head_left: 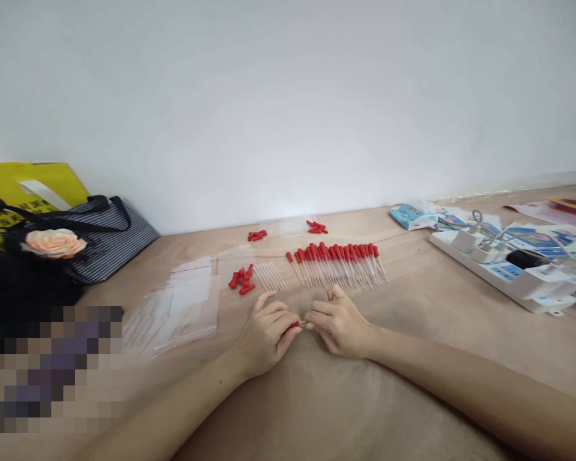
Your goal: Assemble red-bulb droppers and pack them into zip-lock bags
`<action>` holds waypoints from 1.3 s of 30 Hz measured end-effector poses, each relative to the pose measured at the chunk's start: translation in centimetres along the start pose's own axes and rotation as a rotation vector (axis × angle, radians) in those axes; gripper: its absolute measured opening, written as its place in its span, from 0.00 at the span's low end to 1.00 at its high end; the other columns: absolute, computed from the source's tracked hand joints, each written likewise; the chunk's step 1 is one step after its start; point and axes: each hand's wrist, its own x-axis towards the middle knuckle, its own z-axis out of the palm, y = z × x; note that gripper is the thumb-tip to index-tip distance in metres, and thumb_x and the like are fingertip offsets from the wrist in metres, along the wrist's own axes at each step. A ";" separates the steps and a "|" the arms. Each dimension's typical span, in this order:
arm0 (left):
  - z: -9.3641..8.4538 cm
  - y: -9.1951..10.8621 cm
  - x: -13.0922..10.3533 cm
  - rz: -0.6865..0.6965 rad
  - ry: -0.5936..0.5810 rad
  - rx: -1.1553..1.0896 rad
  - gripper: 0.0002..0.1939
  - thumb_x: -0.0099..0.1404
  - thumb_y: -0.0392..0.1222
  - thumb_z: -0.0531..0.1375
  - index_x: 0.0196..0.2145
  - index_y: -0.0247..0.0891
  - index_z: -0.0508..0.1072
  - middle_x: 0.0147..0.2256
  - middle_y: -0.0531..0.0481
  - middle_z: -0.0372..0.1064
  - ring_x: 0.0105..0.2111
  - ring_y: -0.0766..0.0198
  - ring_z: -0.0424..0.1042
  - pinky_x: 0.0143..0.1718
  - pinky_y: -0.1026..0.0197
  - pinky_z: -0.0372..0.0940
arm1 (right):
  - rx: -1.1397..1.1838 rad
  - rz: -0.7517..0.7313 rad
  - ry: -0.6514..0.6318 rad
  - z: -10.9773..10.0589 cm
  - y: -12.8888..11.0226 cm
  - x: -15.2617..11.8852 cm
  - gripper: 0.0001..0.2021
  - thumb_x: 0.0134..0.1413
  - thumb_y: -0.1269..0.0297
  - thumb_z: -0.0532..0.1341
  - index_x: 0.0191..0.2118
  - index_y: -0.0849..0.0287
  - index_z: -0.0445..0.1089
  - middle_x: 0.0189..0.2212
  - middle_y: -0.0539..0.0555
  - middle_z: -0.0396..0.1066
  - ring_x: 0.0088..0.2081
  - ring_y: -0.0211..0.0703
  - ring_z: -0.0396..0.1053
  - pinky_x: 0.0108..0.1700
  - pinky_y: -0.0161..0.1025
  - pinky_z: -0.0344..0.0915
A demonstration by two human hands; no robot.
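Between the fingertips of my left hand (269, 333) is a red rubber bulb (294, 325), its end pointing right. My right hand (338, 323) pinches a thin clear tube (303, 324) that meets the bulb; most of the tube is hidden by the fingers. Beyond my hands lies a row of several droppers with red bulbs (336, 253) on clear stems. To its left, several bare clear tubes (270, 276) lie side by side, next to a small pile of loose red bulbs (242, 279).
Clear zip bags (192, 301) lie at the left. Two more red bulb piles (257, 235) (317, 227) sit near the wall. A striped bag (120, 240) stands far left. A white power strip (489, 262) with plugs and a blue packet (408, 216) are at the right.
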 end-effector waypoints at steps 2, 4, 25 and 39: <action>0.0 -0.1 0.1 -0.002 -0.001 -0.004 0.08 0.63 0.36 0.50 0.29 0.38 0.68 0.25 0.54 0.70 0.29 0.65 0.66 0.50 0.50 0.49 | 0.003 0.003 -0.016 0.0 0.1 0.1 0.14 0.57 0.69 0.47 0.29 0.62 0.68 0.22 0.50 0.63 0.22 0.34 0.49 0.33 0.39 0.43; -0.1 -0.3 0.2 -0.017 -0.007 -0.002 0.09 0.63 0.37 0.50 0.29 0.39 0.68 0.25 0.54 0.70 0.30 0.66 0.67 0.50 0.50 0.49 | 0.000 0.011 -0.031 0.0 0.2 0.1 0.14 0.58 0.67 0.47 0.30 0.62 0.68 0.22 0.50 0.64 0.22 0.34 0.51 0.33 0.39 0.43; -1.0 -2.4 -0.2 -0.344 0.129 0.148 0.11 0.59 0.44 0.55 0.40 0.40 0.68 0.36 0.48 0.68 0.39 0.57 0.64 0.42 0.52 0.56 | 0.012 0.298 -0.049 -0.6 1.8 0.4 0.09 0.55 0.66 0.52 0.34 0.59 0.69 0.27 0.52 0.70 0.30 0.38 0.62 0.34 0.38 0.46; -0.8 -2.8 -0.3 -0.373 0.039 0.106 0.04 0.57 0.40 0.56 0.29 0.40 0.71 0.34 0.48 0.66 0.36 0.57 0.65 0.39 0.49 0.57 | -0.088 0.975 -0.346 2.3 3.7 9.1 0.13 0.53 0.67 0.50 0.44 0.62 0.58 0.38 0.61 0.70 0.39 0.49 0.69 0.36 0.40 0.56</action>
